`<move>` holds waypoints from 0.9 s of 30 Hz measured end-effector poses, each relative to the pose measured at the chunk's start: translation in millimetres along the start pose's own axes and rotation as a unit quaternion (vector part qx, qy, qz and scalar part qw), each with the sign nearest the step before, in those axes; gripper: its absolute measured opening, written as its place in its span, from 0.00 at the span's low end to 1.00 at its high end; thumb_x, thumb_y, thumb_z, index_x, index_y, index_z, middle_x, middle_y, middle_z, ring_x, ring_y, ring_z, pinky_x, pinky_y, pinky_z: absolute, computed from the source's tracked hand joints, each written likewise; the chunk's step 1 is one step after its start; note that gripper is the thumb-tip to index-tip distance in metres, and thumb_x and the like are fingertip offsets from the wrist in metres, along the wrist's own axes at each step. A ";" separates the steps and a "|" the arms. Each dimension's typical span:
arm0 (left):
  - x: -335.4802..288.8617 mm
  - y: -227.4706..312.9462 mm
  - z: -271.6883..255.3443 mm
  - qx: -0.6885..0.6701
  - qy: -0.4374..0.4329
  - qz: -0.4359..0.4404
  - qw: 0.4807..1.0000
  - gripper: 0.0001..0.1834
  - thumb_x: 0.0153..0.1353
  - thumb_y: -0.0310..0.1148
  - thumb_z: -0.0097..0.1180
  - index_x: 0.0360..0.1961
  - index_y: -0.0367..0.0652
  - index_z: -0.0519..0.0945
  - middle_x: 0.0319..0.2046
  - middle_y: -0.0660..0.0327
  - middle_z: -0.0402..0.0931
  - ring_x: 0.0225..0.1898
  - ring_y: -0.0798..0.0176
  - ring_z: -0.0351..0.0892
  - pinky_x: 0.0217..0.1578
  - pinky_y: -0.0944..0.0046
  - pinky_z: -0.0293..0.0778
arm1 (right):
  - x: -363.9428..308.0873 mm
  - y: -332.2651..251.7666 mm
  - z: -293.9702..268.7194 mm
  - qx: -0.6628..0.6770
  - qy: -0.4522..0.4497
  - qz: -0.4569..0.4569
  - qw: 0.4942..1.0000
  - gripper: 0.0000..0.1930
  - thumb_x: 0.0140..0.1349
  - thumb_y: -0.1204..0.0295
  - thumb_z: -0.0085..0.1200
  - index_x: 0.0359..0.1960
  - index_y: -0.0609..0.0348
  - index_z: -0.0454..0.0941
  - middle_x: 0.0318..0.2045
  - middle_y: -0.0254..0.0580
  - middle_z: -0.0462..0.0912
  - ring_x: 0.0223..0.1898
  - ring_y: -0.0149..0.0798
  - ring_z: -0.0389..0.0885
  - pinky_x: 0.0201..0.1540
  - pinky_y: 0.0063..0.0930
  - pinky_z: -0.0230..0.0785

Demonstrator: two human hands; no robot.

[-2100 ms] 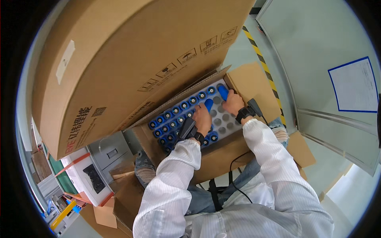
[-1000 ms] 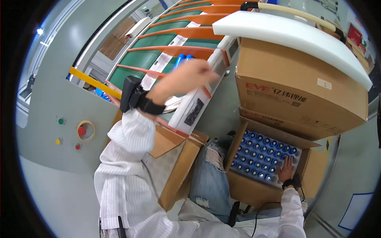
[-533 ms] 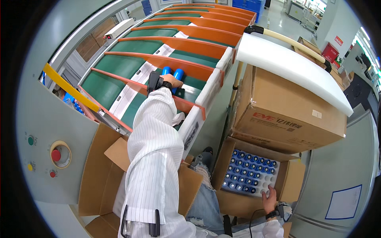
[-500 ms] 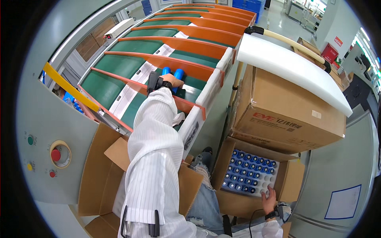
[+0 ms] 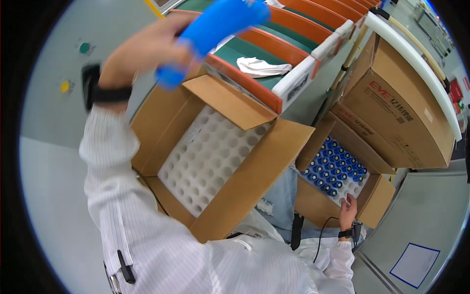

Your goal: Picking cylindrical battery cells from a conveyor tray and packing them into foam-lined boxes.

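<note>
Up at the top left, my left hand [image 5: 152, 51] is closed around blue cylindrical battery cells [image 5: 220, 27]. They are smeared by motion, so I cannot tell how many there are. Below that hand, an open cardboard box [image 5: 254, 183] holds a white foam tray [image 5: 215, 147] with rows of round holes. My right hand [image 5: 348, 210] rests with fingers apart at the near edge of another foam tray [image 5: 350, 188], in a smaller carton [image 5: 318, 208]. Several blue battery cells [image 5: 333, 164] stand upright there, and some holes near my fingers have no cell.
Orange dividers [image 5: 279, 41] split a green conveyor [image 5: 249, 51] beyond the boxes; a white cloth [image 5: 262, 67] lies in one lane. A large closed carton [image 5: 391, 108] with white foam on top stands at right. A grey panel with buttons [image 5: 84, 48] is at left.
My left hand has lifted blue cells off the conveyor and come back left above the open box. The view has turned, uncovering that box's foam tray. My right hand stays at the smaller carton.
</note>
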State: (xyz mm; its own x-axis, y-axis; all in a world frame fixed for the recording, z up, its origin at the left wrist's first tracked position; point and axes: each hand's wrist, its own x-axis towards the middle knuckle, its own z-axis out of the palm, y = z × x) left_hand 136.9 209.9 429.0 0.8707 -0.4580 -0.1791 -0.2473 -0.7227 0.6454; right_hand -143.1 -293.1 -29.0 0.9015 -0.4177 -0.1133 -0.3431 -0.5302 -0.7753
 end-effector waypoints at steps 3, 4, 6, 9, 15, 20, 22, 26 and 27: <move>-80.5 -19.9 42.5 -0.123 -0.108 0.005 0.987 0.36 0.34 0.41 0.69 0.47 0.35 0.74 0.37 0.59 0.73 0.37 0.63 0.73 0.38 0.62 0.71 | -9.7 -2.6 -5.1 -0.010 -0.008 -0.010 1.000 0.17 0.64 0.71 0.54 0.54 0.64 0.74 0.50 0.49 0.78 0.46 0.41 0.80 0.44 0.31 0.73; -100.5 -36.7 57.2 -0.096 -0.121 0.056 0.986 0.33 0.35 0.42 0.69 0.42 0.35 0.76 0.37 0.56 0.72 0.36 0.59 0.73 0.36 0.61 0.71 | -10.5 -6.5 -5.4 -0.004 -0.015 -0.002 1.000 0.17 0.64 0.71 0.54 0.53 0.64 0.74 0.49 0.49 0.79 0.45 0.41 0.80 0.44 0.31 0.73; -130.2 -58.0 84.5 -0.035 -0.140 0.006 0.989 0.26 0.35 0.41 0.68 0.34 0.33 0.78 0.36 0.49 0.72 0.35 0.50 0.74 0.34 0.59 0.71 | -9.7 -9.4 -8.2 0.000 -0.021 0.003 1.000 0.17 0.64 0.71 0.54 0.53 0.65 0.74 0.48 0.50 0.79 0.45 0.41 0.80 0.44 0.31 0.73; -133.7 -94.4 117.5 0.057 -0.158 -0.094 0.981 0.28 0.36 0.43 0.66 0.39 0.36 0.79 0.37 0.48 0.73 0.38 0.46 0.74 0.38 0.57 0.71 | -4.9 -16.3 -13.6 -0.037 -0.034 -0.016 0.999 0.17 0.64 0.71 0.54 0.52 0.66 0.74 0.46 0.49 0.81 0.42 0.39 0.81 0.43 0.30 0.73; -37.2 -148.1 183.2 0.167 -0.127 -0.015 0.978 0.25 0.38 0.46 0.63 0.35 0.40 0.81 0.32 0.48 0.77 0.38 0.45 0.77 0.40 0.53 0.73 | -1.8 -40.0 -23.7 -0.011 -0.009 -0.017 1.000 0.15 0.65 0.70 0.52 0.50 0.67 0.75 0.41 0.46 0.82 0.41 0.36 0.81 0.45 0.27 0.72; 15.7 -167.4 219.1 0.249 -0.172 0.037 0.952 0.23 0.36 0.44 0.65 0.36 0.43 0.83 0.32 0.52 0.81 0.38 0.49 0.80 0.41 0.53 0.75 | -13.2 -40.0 -24.5 -0.001 0.007 -0.003 1.000 0.14 0.65 0.73 0.53 0.49 0.67 0.76 0.40 0.47 0.83 0.40 0.37 0.81 0.43 0.28 0.73; 23.8 -181.0 223.2 0.259 -0.183 0.053 0.947 0.23 0.35 0.43 0.67 0.37 0.47 0.84 0.30 0.55 0.82 0.36 0.51 0.81 0.41 0.54 0.76 | -19.9 -35.8 -25.7 -0.003 0.010 0.003 1.000 0.14 0.64 0.73 0.53 0.49 0.67 0.76 0.40 0.47 0.83 0.40 0.37 0.82 0.43 0.28 0.73; 35.0 -157.6 212.7 0.308 -0.245 0.062 0.917 0.19 0.38 0.34 0.64 0.36 0.42 0.82 0.34 0.55 0.79 0.44 0.50 0.78 0.45 0.55 0.73 | -30.8 -24.1 -31.9 -0.009 0.008 0.027 1.000 0.13 0.64 0.74 0.53 0.48 0.68 0.76 0.39 0.47 0.83 0.39 0.37 0.82 0.44 0.28 0.73; 41.9 -153.2 213.6 0.333 -0.262 0.070 0.903 0.18 0.38 0.34 0.64 0.35 0.43 0.82 0.34 0.55 0.79 0.44 0.50 0.77 0.45 0.55 0.73 | -31.6 -21.9 -31.5 -0.008 0.010 0.028 1.000 0.13 0.64 0.74 0.53 0.48 0.68 0.76 0.39 0.47 0.83 0.39 0.37 0.82 0.44 0.28 0.73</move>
State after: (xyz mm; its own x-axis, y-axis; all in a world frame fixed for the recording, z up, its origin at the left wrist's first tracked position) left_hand 120.5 190.9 164.1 0.5342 -0.6244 -0.5698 -0.6916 -0.7105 0.1302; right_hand -172.3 -291.5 11.1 0.8751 -0.4620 -0.1440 -0.3976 -0.5170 -0.7581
